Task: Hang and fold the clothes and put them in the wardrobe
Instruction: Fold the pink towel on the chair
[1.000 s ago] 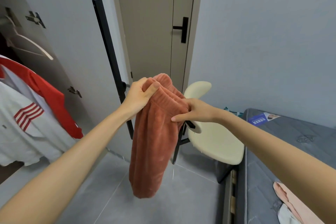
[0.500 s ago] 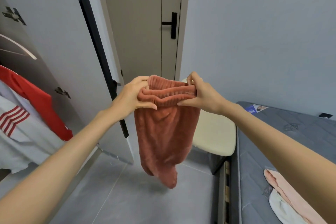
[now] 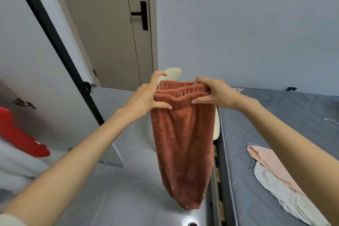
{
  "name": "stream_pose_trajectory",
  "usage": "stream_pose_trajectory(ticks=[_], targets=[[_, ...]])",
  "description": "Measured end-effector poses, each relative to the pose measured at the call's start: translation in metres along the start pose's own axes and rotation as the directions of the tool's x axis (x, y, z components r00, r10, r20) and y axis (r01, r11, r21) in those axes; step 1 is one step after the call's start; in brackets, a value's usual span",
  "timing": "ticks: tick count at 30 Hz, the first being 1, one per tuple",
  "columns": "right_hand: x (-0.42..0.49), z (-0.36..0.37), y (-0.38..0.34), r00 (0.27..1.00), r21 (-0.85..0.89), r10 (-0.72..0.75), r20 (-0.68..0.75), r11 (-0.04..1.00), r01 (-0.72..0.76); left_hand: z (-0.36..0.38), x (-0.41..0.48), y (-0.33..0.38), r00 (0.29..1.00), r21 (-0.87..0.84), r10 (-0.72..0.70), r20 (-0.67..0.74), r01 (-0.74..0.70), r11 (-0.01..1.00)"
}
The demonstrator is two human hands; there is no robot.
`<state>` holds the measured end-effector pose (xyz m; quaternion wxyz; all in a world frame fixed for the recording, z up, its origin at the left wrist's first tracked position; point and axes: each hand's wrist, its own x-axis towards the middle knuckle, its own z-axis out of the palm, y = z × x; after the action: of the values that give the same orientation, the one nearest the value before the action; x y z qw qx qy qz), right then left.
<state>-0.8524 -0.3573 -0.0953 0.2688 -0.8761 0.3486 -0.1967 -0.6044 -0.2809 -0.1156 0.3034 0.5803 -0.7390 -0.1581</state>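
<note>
Drawn further apart, left hand [image 3: 146,97] and right hand [image 3: 215,95] each pinch the gathered waistband [image 3: 181,96] of the plush rust trousers [image 3: 183,145].

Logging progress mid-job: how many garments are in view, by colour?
Rust: 1, trousers held at the waistband by the left hand and right hand.
Pink: 1, pink garment on the bed.
Off-white: 1, off-white garment beside it.
Red-and-white: 1, top at the left edge.
Total: 4.
</note>
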Motion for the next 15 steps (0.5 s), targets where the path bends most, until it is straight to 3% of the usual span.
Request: stream_pose_trajectory(ticks=[3, 7, 15], targets=[[-0.004, -0.01, 0.016, 0.999, -0.038, 0.033, 0.002, 0.999, -0.033, 0.011, 0.021, 0.004, 0.996, 0.043, -0.007, 0.089, 0.003, 0.999], [0.003, -0.02, 0.044, 0.996, -0.129, 0.083, 0.033, 0.989, -0.078, 0.028, 0.053, 0.003, 0.983, 0.14, 0.082, 0.162, -0.105, 0.985], [0.055, -0.059, 0.125, 0.994, -0.148, 0.112, 0.008, 0.983, -0.11, 0.065, 0.157, -0.009, 0.987, 0.142, 0.127, 0.1, -0.141, 0.98]])
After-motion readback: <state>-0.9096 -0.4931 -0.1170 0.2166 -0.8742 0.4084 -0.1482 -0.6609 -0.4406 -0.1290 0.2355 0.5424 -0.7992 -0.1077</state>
